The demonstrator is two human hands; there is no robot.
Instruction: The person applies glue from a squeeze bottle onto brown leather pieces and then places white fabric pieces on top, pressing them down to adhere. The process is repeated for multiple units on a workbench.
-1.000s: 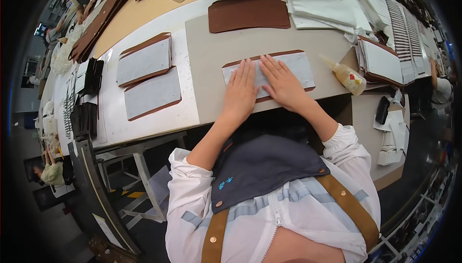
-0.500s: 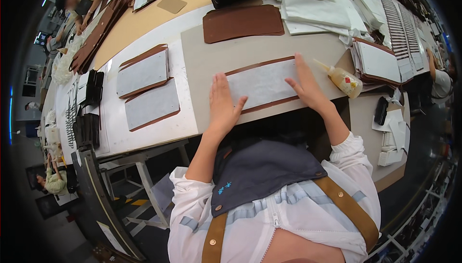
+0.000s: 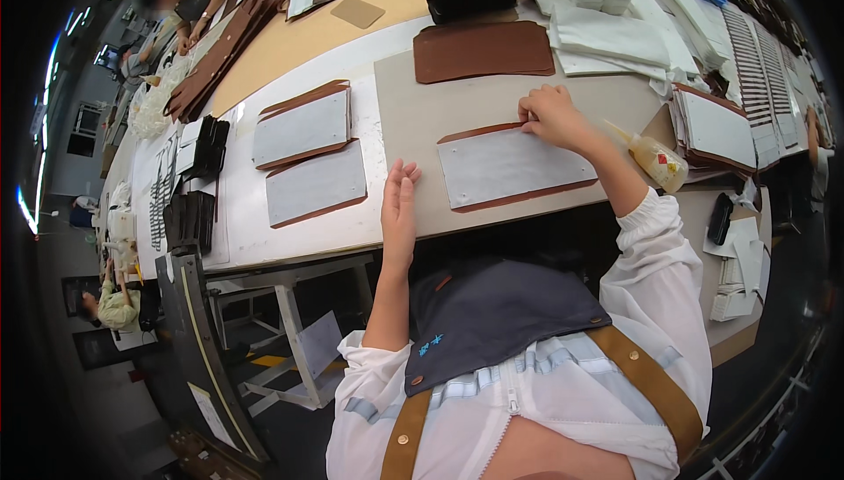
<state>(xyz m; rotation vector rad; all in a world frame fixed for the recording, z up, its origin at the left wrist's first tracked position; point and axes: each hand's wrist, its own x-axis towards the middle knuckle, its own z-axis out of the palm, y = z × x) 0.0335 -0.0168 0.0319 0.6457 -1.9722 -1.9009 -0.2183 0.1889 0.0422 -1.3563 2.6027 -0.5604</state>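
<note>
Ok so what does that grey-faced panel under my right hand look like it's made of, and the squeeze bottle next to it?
The panel looks like brown leather or a leather-like sheet, matte, showing as a brown rim around a pale grey lining that may be fabric or board; the right hand presses its top edge. The squeeze bottle looks like soft translucent plastic, since yellowish contents show through.

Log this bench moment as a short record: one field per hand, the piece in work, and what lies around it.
left hand: left hand lifted at the bench edge, palm open, holding nothing
right hand: right hand pressing its fingertips on the far right corner of the grey-lined leather panel
piece in work: panel lies flat on a grey work mat, brown edge showing around the lining
to the left: two similar lined panels on the white table
to the right: glue bottle, lying on its side
behind: brown leather piece
</note>
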